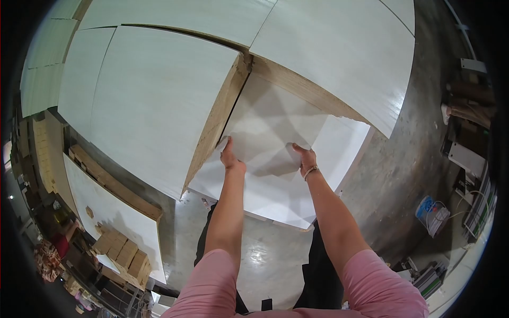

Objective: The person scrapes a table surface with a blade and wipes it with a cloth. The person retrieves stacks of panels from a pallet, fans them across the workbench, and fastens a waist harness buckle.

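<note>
Both of my hands are over a low stack with a thin off-white sheet [281, 103] on top, in a gap between taller stacks. My left hand [231, 159] is at the sheet's left side, close to the neighbouring stack, with its thumb up and fingers curled at the edge. On the other side, my right hand [306, 158], with a bracelet at the wrist, has its thumb over the sheet and its other fingers mostly hidden. Beneath, a brighter white sheet [339, 146] shows along the right and front, with a ragged far corner. Shadows of my arms fall across both.
A tall stack of white panels [154, 100] rises at the left, and another panel stack [339, 53] stands behind. Small wooden blocks [124, 252] sit on a board at lower left. A blue-and-white bucket [432, 214] stands on the concrete floor at right. Another person's legs [469, 100] show at far right.
</note>
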Demonstrator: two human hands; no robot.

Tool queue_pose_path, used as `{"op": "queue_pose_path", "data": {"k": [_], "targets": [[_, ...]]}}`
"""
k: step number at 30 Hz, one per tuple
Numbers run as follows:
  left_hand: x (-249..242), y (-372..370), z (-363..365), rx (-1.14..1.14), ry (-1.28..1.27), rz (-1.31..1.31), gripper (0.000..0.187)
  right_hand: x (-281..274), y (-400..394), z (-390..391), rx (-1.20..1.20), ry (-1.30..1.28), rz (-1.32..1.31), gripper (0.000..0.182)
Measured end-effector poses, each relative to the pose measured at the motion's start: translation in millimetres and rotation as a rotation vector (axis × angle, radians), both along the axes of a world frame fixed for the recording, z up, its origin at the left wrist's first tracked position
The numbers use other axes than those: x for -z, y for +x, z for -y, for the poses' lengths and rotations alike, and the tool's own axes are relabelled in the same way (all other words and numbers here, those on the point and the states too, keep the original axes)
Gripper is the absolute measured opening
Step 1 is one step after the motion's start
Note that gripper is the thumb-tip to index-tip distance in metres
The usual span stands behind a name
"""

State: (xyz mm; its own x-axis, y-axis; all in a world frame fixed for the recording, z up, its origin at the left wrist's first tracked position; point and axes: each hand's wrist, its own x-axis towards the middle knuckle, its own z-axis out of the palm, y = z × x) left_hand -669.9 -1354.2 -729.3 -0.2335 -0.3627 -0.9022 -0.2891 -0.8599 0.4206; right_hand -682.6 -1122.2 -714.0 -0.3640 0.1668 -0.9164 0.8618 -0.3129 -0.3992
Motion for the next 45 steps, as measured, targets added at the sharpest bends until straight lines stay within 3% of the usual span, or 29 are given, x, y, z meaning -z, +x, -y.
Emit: {"op": "queue_pose_path", "data": {"k": [5,8,10,13,20,26,29,33,34,37,39,42,45], "targets": [[3.1,7.3,6.8,0.073,0.03,-0.156,0.058,0.9,-1.3,-16.5,-0.073,-0.032,0.101,0.061],[-18.2,12.6,9.3,0.11,0.031,0.019,0.053,7.8,8.2,-26.8,-0.081,-0.066,0.124,0.06],[-22.2,14.9,11.2,0.094,0.072,0.003,0.057,11.8,8.7,-32.8,-0.052,-0.096,0.16,0.057],[-20.5,22.3,18.9,0.119,0.125,-0.08,0.062,17.2,4.9,-41.6,-0.172,-0.124,0.113,0.055],[12.8,56.5,26.9,0.181,0.113,-0.273,0.059,27.3,18.8,-42.8,-0.055,-0.238,-0.068,0.058],[-5.9,80.6,48.5,0.243,0.236,-0.251,0.05,8.3,37.7,-54.1,-0.024,-0.22,-0.063,0.06],[-2.8,54.0,74.0,0.517,0.33,-0.246,0.053,0.2,50.0,-56.5,0.056,-0.178,-0.04,0.057],[-25.2,-6.8,63.8,0.994,0.177,-0.201,0.056,-3.5,60.2,-66.2,0.036,-0.148,-0.037,0.046],[-22.9,-19.3,53.4,1.151,-0.104,0.0,0.06,-3.7,63.4,-69.8,0.016,-0.174,-0.033,0.046],[-48.2,-28.6,33.0,1.388,-0.098,-0.012,0.063,-10.1,70.6,-73.0,0.048,-0.105,-0.013,0.05],[-40.8,-5.2,22.8,1.182,-0.047,-0.194,0.058,-45.0,59.6,-67.7,0.095,-0.06,-0.006,0.047],[-89.1,26.6,10.6,1.226,-0.021,0.037,0.061,-91.3,72.9,-76.5,0.166,-0.227,0.079,0.041],[-111.6,90.0,8.7,1.179,0.051,0.118,0.065,-121.1,112.5,-87.2,0.131,-0.114,0.042,0.03]]}}
